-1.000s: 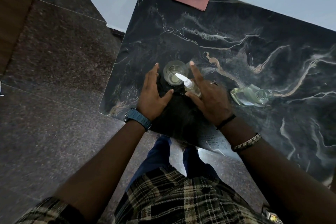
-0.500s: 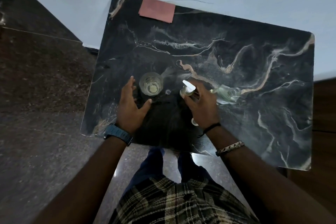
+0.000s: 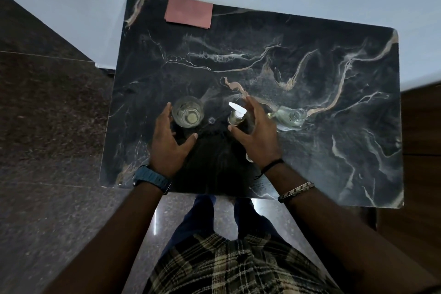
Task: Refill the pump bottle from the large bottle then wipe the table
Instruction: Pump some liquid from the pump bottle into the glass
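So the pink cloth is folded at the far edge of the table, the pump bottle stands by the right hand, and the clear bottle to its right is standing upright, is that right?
Not quite. In the head view the clear bottle lies on its side on the table. The pink cloth and pump bottle by the right hand are as you said.

Dim, soft focus, wide-angle warp.

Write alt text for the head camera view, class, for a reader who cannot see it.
A person's right hand cups open around an upright pump bottle on a dark marble table, while the open left hand hovers beside a clear glass. A clear bottle lies on its side right of the right hand; a pink cloth sits at the far edge.
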